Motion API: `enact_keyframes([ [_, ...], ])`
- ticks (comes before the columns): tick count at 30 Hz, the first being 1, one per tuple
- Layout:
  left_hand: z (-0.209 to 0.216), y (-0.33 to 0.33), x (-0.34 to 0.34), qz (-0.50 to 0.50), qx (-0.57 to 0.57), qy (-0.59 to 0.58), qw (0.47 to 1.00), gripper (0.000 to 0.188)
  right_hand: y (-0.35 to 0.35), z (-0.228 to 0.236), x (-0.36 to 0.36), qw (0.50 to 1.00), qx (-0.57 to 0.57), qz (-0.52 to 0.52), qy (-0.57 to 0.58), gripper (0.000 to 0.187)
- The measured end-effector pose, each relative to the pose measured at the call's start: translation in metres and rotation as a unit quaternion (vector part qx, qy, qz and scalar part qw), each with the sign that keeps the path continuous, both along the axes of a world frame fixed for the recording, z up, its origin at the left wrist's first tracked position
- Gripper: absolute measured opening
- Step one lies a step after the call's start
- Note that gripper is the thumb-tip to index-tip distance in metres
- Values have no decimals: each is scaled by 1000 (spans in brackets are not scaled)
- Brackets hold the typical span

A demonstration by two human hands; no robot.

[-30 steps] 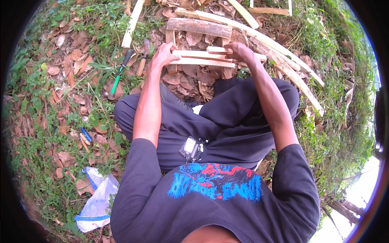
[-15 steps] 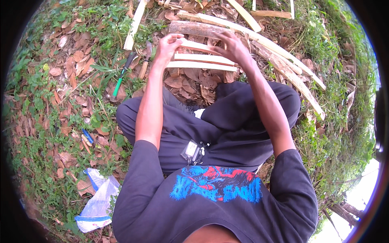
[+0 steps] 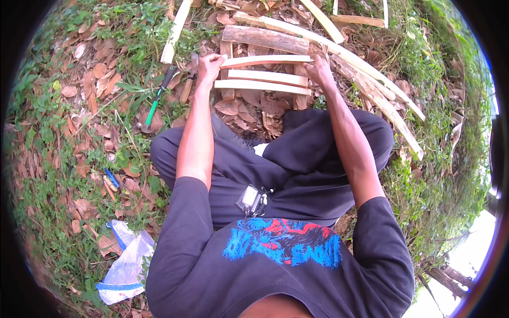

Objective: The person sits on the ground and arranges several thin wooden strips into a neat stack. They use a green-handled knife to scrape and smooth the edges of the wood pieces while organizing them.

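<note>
Between my two hands lies a pale wooden slat point(image 3: 268, 61), gripped at both ends across a small wooden frame. My left hand point(image 3: 210, 68) closes on its left end, and my right hand point(image 3: 319, 69) pinches the right end. Just nearer to me are two more pale slats, a middle slat point(image 3: 268, 78) and a front slat point(image 3: 262, 86). Beyond the held one rests a bark-covered piece of wood point(image 3: 265, 38). Short wooden crosspieces show beneath, one left crosspiece point(image 3: 227, 49) and one right crosspiece point(image 3: 300, 100).
Left of the frame lie a green-and-black-handled tool point(image 3: 154, 106) and a wooden-handled blade point(image 3: 186, 89). Long wooden strips point(image 3: 366, 66) curve along the right. A clear plastic bag point(image 3: 124, 267) and a small blue item point(image 3: 112, 177) sit on leafy ground at left.
My hands have spread apart to the slat's two ends. The slat, tilted before, now lies level across the frame.
</note>
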State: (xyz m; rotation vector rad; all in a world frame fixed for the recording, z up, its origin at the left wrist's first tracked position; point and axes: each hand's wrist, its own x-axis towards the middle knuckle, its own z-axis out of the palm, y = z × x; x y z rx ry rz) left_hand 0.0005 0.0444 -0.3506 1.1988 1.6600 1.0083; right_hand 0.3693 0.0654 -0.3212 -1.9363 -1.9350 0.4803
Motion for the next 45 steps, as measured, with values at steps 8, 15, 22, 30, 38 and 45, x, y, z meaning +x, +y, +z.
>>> enact_keyframes([
  [8,-2,-1,-1,-10,8,-24,1000,12,-4,28,14,991,-135,22,4,39],
  [15,6,-3,-5,-49,-7,23,999,14,-6,24,13,991,-112,41,-54,43],
  [22,3,-4,-6,-58,-9,46,997,16,-15,40,-3,943,-332,-11,-27,38],
  [30,0,-5,-12,-72,-3,82,994,16,-18,37,2,973,-216,62,-48,33],
  [38,39,-25,0,-30,-89,216,972,71,-10,32,13,899,-365,189,-152,67],
  [45,76,-94,40,30,-229,285,930,87,-93,42,-24,976,-204,43,-57,93],
])
